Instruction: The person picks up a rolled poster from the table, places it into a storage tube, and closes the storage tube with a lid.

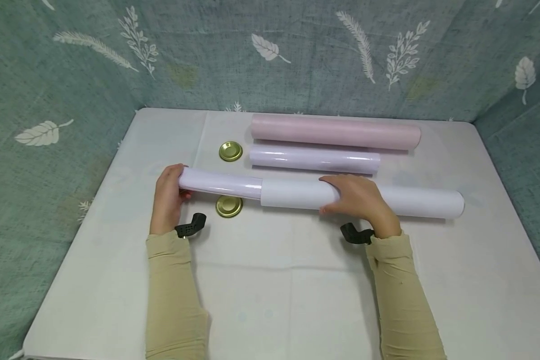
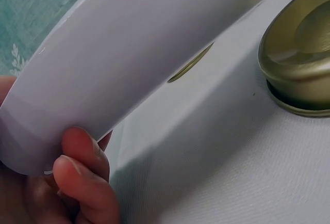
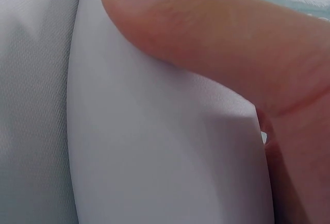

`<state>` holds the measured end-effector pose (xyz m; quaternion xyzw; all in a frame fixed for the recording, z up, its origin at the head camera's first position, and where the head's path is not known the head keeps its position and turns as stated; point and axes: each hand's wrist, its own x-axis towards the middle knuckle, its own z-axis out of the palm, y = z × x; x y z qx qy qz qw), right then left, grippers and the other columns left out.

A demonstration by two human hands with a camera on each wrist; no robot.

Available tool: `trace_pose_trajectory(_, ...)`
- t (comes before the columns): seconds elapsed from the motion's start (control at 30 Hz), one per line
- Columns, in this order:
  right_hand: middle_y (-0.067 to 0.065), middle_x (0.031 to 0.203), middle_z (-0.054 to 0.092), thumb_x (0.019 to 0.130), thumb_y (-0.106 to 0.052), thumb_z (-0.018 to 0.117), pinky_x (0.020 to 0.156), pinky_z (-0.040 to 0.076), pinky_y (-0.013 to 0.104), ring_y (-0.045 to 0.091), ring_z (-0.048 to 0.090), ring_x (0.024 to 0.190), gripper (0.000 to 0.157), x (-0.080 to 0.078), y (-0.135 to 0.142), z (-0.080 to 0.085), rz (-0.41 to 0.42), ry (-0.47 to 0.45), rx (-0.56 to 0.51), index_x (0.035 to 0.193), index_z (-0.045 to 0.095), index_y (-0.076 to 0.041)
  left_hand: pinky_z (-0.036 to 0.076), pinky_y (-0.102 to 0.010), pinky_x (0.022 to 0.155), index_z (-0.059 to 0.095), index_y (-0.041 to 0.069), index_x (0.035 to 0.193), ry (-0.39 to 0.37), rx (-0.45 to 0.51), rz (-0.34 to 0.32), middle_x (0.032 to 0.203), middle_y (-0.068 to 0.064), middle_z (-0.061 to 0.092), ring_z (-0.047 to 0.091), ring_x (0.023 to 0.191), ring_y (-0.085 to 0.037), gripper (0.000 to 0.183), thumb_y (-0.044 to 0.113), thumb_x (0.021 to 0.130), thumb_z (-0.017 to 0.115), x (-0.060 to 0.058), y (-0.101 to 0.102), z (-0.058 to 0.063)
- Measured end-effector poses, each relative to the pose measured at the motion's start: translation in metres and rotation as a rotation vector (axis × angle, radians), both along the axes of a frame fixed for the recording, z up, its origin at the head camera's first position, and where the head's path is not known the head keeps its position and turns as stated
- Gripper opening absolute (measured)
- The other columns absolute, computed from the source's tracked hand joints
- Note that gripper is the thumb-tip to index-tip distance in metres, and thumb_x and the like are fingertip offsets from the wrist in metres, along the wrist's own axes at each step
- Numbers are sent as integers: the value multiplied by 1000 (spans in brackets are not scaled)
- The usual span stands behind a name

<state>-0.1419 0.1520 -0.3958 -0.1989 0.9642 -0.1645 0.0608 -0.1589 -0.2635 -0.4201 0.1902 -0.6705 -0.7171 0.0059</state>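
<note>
A glossy pale-lilac paper roll (image 1: 227,185) lies partly inside a matte white tube (image 1: 292,194); the length inside is hidden. At the roll's outer left end my left hand (image 1: 166,200) grips it, and the left wrist view shows curled fingertips (image 2: 85,152) against its lower side. My right hand (image 1: 357,197) holds the white tube near its middle, with the thumb (image 3: 170,22) lying across it in the right wrist view. Below the lilac roll is a gold lid (image 1: 229,206), which also appears close up as a gold lid (image 2: 304,53) beside the roll.
A pink tube (image 1: 335,131) lies at the back of the white table (image 1: 261,300). In front of it is a second glossy lilac roll (image 1: 315,159). Another gold lid (image 1: 230,151) sits to their left. Green leaf-patterned cloth (image 1: 306,60) surrounds the far edge and both sides.
</note>
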Motion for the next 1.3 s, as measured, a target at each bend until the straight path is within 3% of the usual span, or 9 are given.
trace_pose_trajectory(0.6, -8, 120, 54, 56, -62, 72, 77, 42, 37, 15, 52, 104, 80, 0, -1, -1, -6, -15, 9, 126, 49, -31, 41, -23, 54, 48, 15, 120, -87, -136, -65, 119, -6, 43, 48, 74, -18, 43, 45, 90, 45, -2, 3, -3)
trace_pose_trajectory(1.13, -7, 121, 54, 56, -61, 72, 78, 42, 38, 16, 51, 106, 80, -2, 0, -1, -6, -17, 15, 126, 49, -31, 43, -24, 55, 48, 13, 121, -56, -143, -76, 119, -8, 43, 49, 76, -19, 43, 44, 90, 45, -1, 5, 0)
trace_pose_trajectory(1.3, -7, 120, 54, 56, -61, 72, 77, 42, 37, 15, 52, 105, 80, -1, 1, -2, -12, -9, 13, 126, 49, -31, 41, -24, 52, 49, 14, 120, -63, -148, -96, 116, -8, 44, 49, 68, -16, 41, 43, 91, 46, -3, 5, -1)
